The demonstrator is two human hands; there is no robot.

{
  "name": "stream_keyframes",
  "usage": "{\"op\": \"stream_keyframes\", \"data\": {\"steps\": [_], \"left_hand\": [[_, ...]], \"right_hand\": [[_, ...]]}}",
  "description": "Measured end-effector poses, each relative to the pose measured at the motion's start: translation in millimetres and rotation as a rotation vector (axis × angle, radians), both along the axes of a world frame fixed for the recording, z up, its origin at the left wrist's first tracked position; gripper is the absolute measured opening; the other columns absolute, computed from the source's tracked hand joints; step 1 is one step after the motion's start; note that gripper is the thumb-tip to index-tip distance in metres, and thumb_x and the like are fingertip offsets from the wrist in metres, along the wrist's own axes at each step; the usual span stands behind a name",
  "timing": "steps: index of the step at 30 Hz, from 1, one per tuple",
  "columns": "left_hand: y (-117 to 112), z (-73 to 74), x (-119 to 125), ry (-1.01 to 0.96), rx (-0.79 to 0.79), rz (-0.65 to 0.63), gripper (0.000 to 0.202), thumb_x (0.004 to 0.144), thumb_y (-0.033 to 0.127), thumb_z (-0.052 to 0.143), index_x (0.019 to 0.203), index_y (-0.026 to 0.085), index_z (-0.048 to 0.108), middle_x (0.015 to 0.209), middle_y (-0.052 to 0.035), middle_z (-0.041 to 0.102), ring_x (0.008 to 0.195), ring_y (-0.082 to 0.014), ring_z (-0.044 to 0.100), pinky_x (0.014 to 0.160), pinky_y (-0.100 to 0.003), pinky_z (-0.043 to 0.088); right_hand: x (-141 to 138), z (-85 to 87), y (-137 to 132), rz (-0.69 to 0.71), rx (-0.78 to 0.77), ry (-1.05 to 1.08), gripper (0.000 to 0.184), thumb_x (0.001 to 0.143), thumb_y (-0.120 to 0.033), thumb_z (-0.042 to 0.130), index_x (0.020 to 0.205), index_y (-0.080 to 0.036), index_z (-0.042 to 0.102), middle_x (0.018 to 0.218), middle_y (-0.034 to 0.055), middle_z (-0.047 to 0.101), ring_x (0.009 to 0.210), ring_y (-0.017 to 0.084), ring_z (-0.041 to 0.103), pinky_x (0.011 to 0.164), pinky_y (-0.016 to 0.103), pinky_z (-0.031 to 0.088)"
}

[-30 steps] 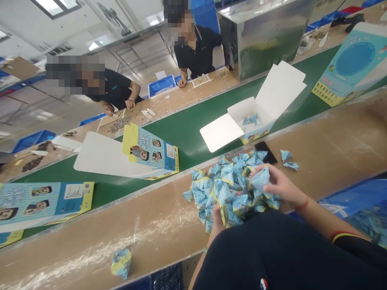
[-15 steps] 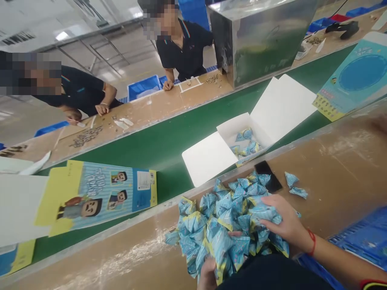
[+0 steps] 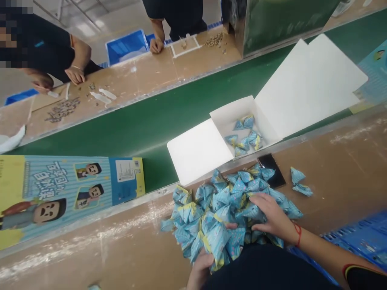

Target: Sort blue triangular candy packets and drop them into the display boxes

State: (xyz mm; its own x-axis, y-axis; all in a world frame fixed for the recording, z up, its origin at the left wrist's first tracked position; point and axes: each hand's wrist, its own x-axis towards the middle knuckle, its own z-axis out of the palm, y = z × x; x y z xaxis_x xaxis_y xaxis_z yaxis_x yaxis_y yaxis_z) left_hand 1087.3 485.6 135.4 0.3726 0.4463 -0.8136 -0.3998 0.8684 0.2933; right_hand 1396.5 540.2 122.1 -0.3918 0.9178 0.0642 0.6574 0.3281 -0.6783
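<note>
Blue-and-yellow pyramid-shaped packets [image 3: 222, 197] lie heaped at the bench's near edge. My left hand [image 3: 202, 264] is closed round some of them at the front of the heap; its thumb shows in front, and a fingertip pokes out between packets. On the heap's right side my right hand [image 3: 273, 217] curls its fingers over a packet, partly hiding it. Beyond the heap an open white box [image 3: 238, 106] holds several similar packets on its floor, its flaps spread wide. Two loose packets [image 3: 298, 176] rest to the right of the heap.
A dark phone-like slab [image 3: 273, 169] lies between heap and box. The green conveyor belt [image 3: 157, 117] also carries a printed carton [image 3: 66, 189]. Blue crates [image 3: 359, 237] stand at lower right. Across the belt, two people work at a bench [image 3: 127, 76] beside a metal housing [image 3: 284, 28].
The view has tilted down and shifted. My right hand has moved a little left over the heap, its fingers still on packets. My left hand keeps its hold at the front.
</note>
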Motion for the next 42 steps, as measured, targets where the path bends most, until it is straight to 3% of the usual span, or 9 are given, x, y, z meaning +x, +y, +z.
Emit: {"op": "stream_keyframes", "data": {"steps": [4, 8, 10, 12, 18, 24, 28, 32, 42], "left_hand": [[-15.7, 7.6, 21.9, 0.027, 0.079, -0.076, 0.064, 0.050, 0.054, 0.086, 0.107, 0.027, 0.082, 0.100, -0.0098, 0.080, 0.108, -0.0434, 0.070, 0.095, -0.052, 0.055], [-48.8, 15.0, 27.5, -0.023, 0.142, -0.219, 0.075, 0.056, 0.051, 0.090, 0.119, 0.013, 0.076, 0.110, -0.0145, 0.077, 0.109, -0.0398, 0.068, 0.101, -0.048, 0.051], [-68.8, 25.0, 25.9, -0.035, 0.210, -0.267, 0.074, 0.061, 0.048, 0.090, 0.123, 0.013, 0.073, 0.118, -0.0141, 0.075, 0.113, -0.0383, 0.066, 0.103, -0.046, 0.048], [-90.1, 38.8, 25.0, -0.071, 0.305, -0.255, 0.073, 0.066, 0.047, 0.087, 0.129, 0.016, 0.069, 0.128, -0.0128, 0.071, 0.120, -0.0375, 0.063, 0.106, -0.045, 0.046], [-161.4, 75.9, 26.4, -0.214, 0.518, -0.128, 0.064, 0.075, 0.052, 0.078, 0.130, 0.019, 0.068, 0.146, -0.0135, 0.059, 0.137, -0.0402, 0.051, 0.112, -0.045, 0.043], [-233.6, 112.3, 26.4, -0.254, 0.536, 0.018, 0.055, 0.082, 0.049, 0.068, 0.126, 0.018, 0.069, 0.138, -0.0137, 0.064, 0.121, -0.0340, 0.063, 0.106, -0.044, 0.048], [-270.3, 126.4, 25.5, -0.288, 0.543, 0.059, 0.054, 0.080, 0.050, 0.069, 0.124, 0.017, 0.070, 0.123, -0.0140, 0.071, 0.109, -0.0315, 0.069, 0.097, -0.040, 0.053], [-298.3, 132.2, 19.7, -0.280, 0.533, 0.133, 0.057, 0.080, 0.050, 0.070, 0.126, 0.017, 0.067, 0.134, -0.0156, 0.067, 0.113, -0.0328, 0.068, 0.094, -0.039, 0.055], [-328.3, 134.5, -3.5, -0.335, 0.565, 0.234, 0.058, 0.080, 0.047, 0.071, 0.131, 0.019, 0.065, 0.144, -0.0129, 0.062, 0.130, -0.0348, 0.060, 0.107, -0.044, 0.048]], "right_hand": [[-15.3, 19.2, -10.9, -0.039, -0.198, 0.260, 0.066, 0.093, -0.060, 0.063, 0.143, -0.017, 0.055, 0.133, 0.0195, 0.066, 0.125, 0.033, 0.062, 0.106, 0.053, 0.051], [-44.1, 46.7, -33.2, 0.307, -0.644, 0.478, 0.076, 0.085, -0.065, 0.070, 0.144, -0.019, 0.056, 0.134, 0.0154, 0.067, 0.122, 0.031, 0.066, 0.105, 0.046, 0.053], [-52.5, 60.0, -53.1, 0.406, -0.648, 0.473, 0.074, 0.077, -0.063, 0.080, 0.135, -0.020, 0.064, 0.140, 0.0151, 0.065, 0.133, 0.034, 0.059, 0.114, 0.050, 0.046], [-50.9, 74.8, -77.3, 0.393, -0.523, 0.552, 0.065, 0.077, -0.062, 0.081, 0.127, -0.022, 0.069, 0.139, 0.0131, 0.066, 0.140, 0.034, 0.053, 0.118, 0.052, 0.041], [-12.6, 121.2, -148.9, -0.212, 0.054, 0.545, 0.051, 0.082, -0.055, 0.079, 0.122, -0.025, 0.067, 0.112, 0.0081, 0.074, 0.105, 0.029, 0.071, 0.094, 0.046, 0.058], [-16.2, 157.9, -206.6, -0.195, 0.546, 0.421, 0.053, 0.081, -0.057, 0.079, 0.122, -0.026, 0.066, 0.109, 0.0071, 0.071, 0.099, 0.028, 0.069, 0.089, 0.047, 0.056], [-22.3, 182.0, -243.7, -0.177, 0.615, 0.304, 0.055, 0.083, -0.063, 0.074, 0.123, -0.026, 0.065, 0.113, 0.0104, 0.067, 0.104, 0.032, 0.065, 0.094, 0.052, 0.054], [-25.2, 178.9, -262.8, -0.224, 0.571, 0.186, 0.060, 0.082, -0.070, 0.069, 0.120, -0.023, 0.067, 0.118, 0.0153, 0.064, 0.115, 0.038, 0.060, 0.103, 0.059, 0.048], [-62.8, 113.6, -263.6, -0.077, 0.463, 0.015, 0.054, 0.083, -0.066, 0.071, 0.110, -0.019, 0.070, 0.114, 0.0155, 0.069, 0.115, 0.035, 0.061, 0.106, 0.056, 0.046]]}}
